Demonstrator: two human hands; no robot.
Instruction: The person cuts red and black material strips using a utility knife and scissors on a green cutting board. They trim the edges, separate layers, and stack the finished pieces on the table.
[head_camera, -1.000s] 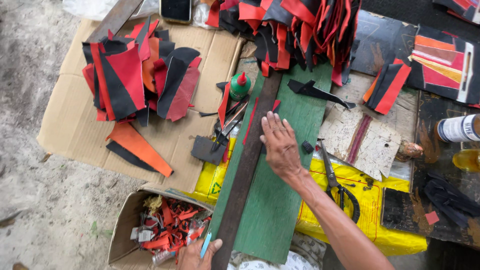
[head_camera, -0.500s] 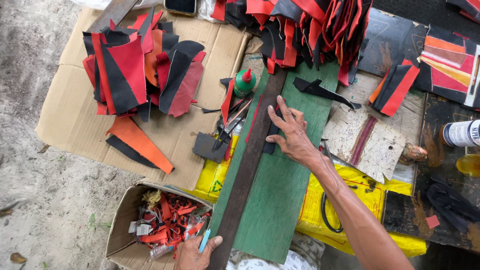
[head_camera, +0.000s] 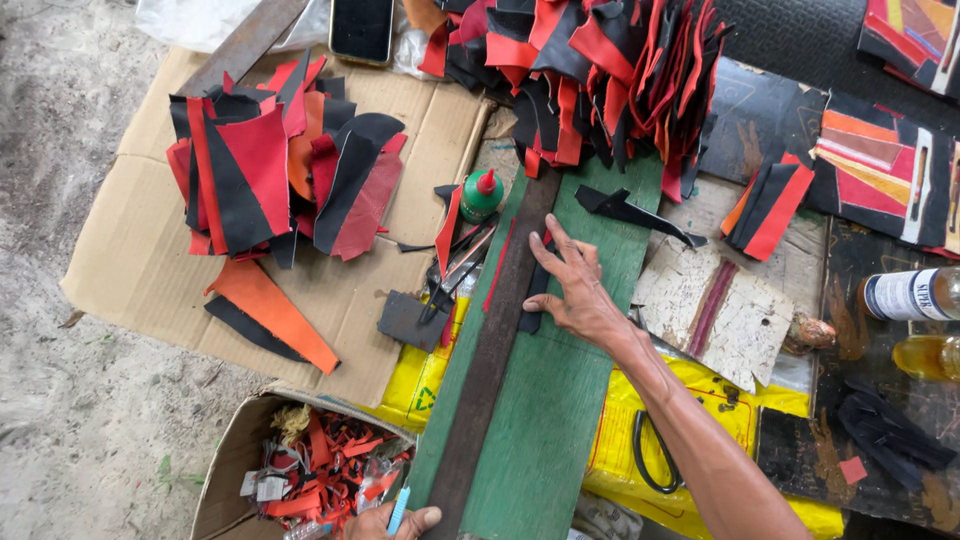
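- Bare grey dirt ground (head_camera: 70, 330) fills the left side, dusty and scattered with small bits of debris.
- A flattened cardboard sheet (head_camera: 130, 270) lies spread on the ground as a work mat.
- A dark textured mat (head_camera: 800, 50) covers the upper right.
- Yellow plastic sheeting (head_camera: 640, 420) lies under the boards.
- Even, soft daylight falls, casting no hard shadows.

A makeshift ground-level craft workshop — cut leather pieces (head_camera: 270, 170), scissors (head_camera: 655, 455), scrap box (head_camera: 235, 470).
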